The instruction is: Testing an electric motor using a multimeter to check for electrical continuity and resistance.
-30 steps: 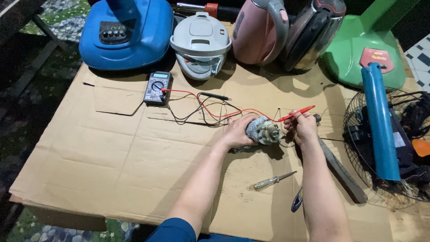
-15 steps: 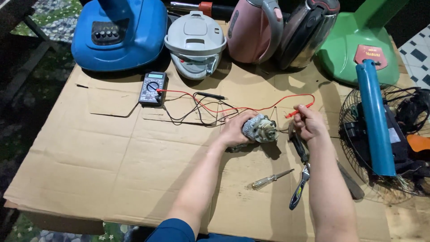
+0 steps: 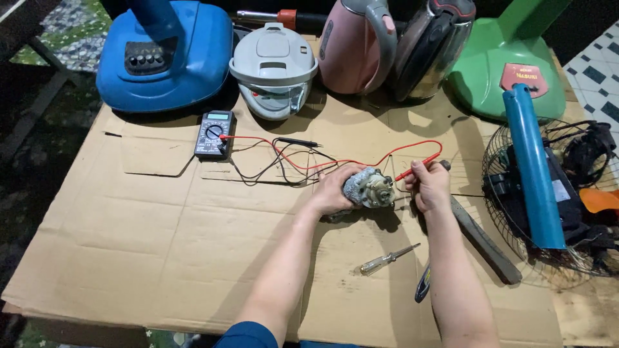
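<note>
Left hand (image 3: 332,190) grips the small grey metal electric motor (image 3: 369,189) over the middle of the cardboard-covered tabletop (image 3: 161,258); right hand (image 3: 429,187) pinches the red multimeter probe (image 3: 416,168) just beside it, tip at the motor. Black multimeter (image 3: 213,134) lies toward the far edge, clear-handled screwdriver (image 3: 387,260) nearer.

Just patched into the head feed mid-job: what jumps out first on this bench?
At the centre of the cardboard sheet, the left hand grips a small grey motor while the right hand holds a red probe to it. Red and black leads run back to a multimeter at upper left. Behind stand a blue fan base, a white rice cooker and a pink kettle.
</note>
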